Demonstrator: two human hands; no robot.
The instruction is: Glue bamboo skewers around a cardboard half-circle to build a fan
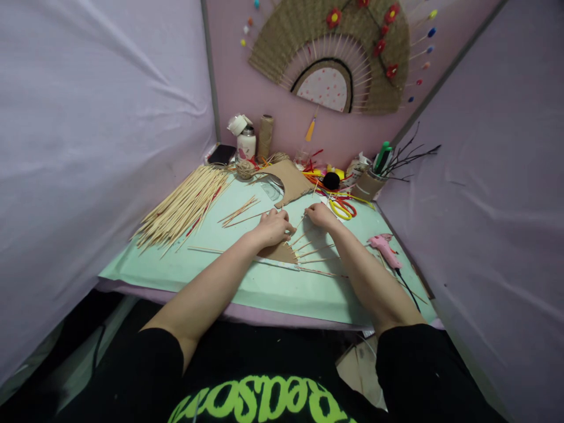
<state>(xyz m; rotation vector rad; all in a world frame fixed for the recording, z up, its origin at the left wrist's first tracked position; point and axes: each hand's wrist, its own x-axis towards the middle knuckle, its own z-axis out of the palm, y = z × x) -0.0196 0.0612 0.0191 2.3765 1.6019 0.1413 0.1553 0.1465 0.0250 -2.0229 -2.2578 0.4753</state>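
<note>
A brown cardboard half-disc [278, 252] lies flat near the front of the table, and several thin wooden sticks [315, 254] fan out to the right from its curved edge. Over the half-disc's upper part is my left hand [275, 227], its bent fingers closed at the inner end of one slanting stick. My right hand [321, 215] pinches that same wooden stick [301, 222] by its outer part, just up and to the right. Left of my left hand lie a few loose sticks [240, 211]. The half-disc's top edge is partly hidden under my fingers.
A big pile of sticks [180, 208] covers the table's left. Behind my hands lies a cut cardboard arc [293, 179]. A pink glue gun [385, 249] with its cord, scissors [341, 207], and a pot of twigs [369, 183] stand right. A decorated fan [282, 47] hangs behind.
</note>
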